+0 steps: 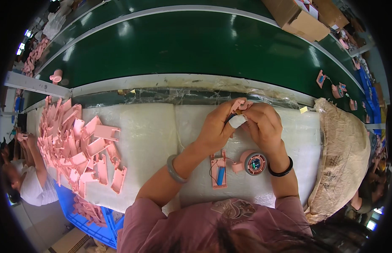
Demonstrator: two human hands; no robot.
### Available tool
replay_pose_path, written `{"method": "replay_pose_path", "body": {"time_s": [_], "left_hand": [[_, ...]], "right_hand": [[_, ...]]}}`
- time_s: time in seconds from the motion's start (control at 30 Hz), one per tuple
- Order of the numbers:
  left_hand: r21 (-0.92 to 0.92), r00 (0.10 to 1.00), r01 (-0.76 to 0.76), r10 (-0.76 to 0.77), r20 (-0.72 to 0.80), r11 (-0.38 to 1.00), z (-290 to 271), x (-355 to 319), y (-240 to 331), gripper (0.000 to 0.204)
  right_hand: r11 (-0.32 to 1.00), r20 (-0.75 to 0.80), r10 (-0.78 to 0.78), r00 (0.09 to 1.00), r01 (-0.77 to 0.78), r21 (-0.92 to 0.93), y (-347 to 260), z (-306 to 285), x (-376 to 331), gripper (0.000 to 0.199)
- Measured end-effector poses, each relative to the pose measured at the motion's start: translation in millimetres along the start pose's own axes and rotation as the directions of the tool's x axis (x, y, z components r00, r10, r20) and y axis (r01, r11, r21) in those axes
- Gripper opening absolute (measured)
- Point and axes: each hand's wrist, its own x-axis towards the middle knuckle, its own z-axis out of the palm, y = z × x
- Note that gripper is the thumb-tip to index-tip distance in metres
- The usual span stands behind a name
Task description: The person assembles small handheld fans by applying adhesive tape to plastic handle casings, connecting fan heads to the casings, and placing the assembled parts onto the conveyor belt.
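Note:
Above the middle of the worktable, my left hand (215,130) and my right hand (265,126) meet around a small pink plastic part (241,105), both closed on it. Something dark shows between the fingers, mostly hidden. A white wrap (237,121) sits by my left thumb tip; whether it is tape on the thumb cannot be made out. Below the hands lies an open pink housing (214,184) holding a blue cylindrical battery (221,176). A wire runs from it towards a round pink and grey unit (255,163) with a circuit board inside.
A heap of pink plastic shells (78,147) covers the left of the table. Beneath it stands a blue crate (80,219) of pink parts. A brown sack (343,160) lies at right. Beyond runs a green conveyor belt (183,46), with a cardboard box (303,23) at far right.

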Motion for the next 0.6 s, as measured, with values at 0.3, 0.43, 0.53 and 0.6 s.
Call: {"method": "replay_pose_path", "body": {"time_s": [0.3,0.43,0.53,0.6], "left_hand": [[0.036,0.994,0.111,-0.110,-0.018,0.993,0.0,-2.1,3.7,0.032],[0.111,0.998,0.007,-0.001,-0.055,0.994,1.3,-2.9,2.6,0.029],[0.135,0.997,-0.020,0.030,-0.071,0.991,2.1,-3.3,4.3,0.027],[0.130,0.996,-0.033,0.044,-0.081,0.991,2.5,-3.5,4.7,0.026]], "right_hand": [[1.000,-0.009,-0.004,1.000,0.004,-0.002,-1.5,2.6,-4.2,0.028],[1.000,-0.023,-0.014,1.000,0.014,-0.018,-3.4,4.7,-4.3,0.026],[1.000,-0.032,-0.003,0.999,0.002,-0.019,-5.2,7.1,-4.0,0.025],[1.000,-0.036,0.009,0.999,-0.009,-0.015,-6.2,7.9,-3.0,0.025]]}}
